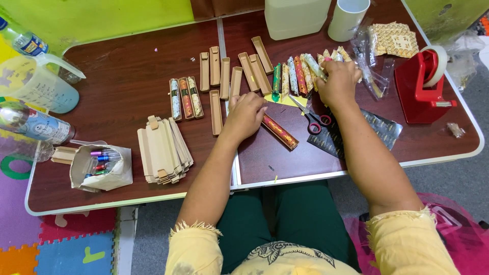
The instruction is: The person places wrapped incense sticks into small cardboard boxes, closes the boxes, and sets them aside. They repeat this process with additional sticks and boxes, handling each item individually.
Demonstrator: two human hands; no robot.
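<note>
Seen from above, a dark red-brown surface [127, 66] with a pale rim, scattered with small packaging parts.

Left hand [246, 116] resting near the middle of the surface, fingers curled narrow, fingertips on the upper end of a patterned red-and-gold tube [279, 131] lying at a slant just to its right; whether gripped or merely pressed down, cannot tell.

Right hand [338, 81] further back, closed on a pale patterned tube [314, 65] at the right end of a row of wrapped tubes [293, 77] in green, white, red and cream, laid side by side on a yellow slip of paper.

Between the two hands, scissors with pink-and-black handles [314, 119], lying on the edge of a dark patterned sheet [374, 130].

Left of the left hand, empty tan cardboard trays [224, 76] in loose rows, and three trays already holding patterned tubes [186, 98]. Nearer the front edge, a stack of flat folded tan boxes [163, 150], and beside it a crumpled paper bag with coloured vials [101, 165].

At the right end, a red tape dispenser [423, 86]; behind it clear bags of gold-patterned wrappers [392, 40]. At the back, a white cup [348, 18] and a cream container [295, 18]. At the far left, a clear measuring jug [38, 84] and plastic bottles [35, 125]
</note>
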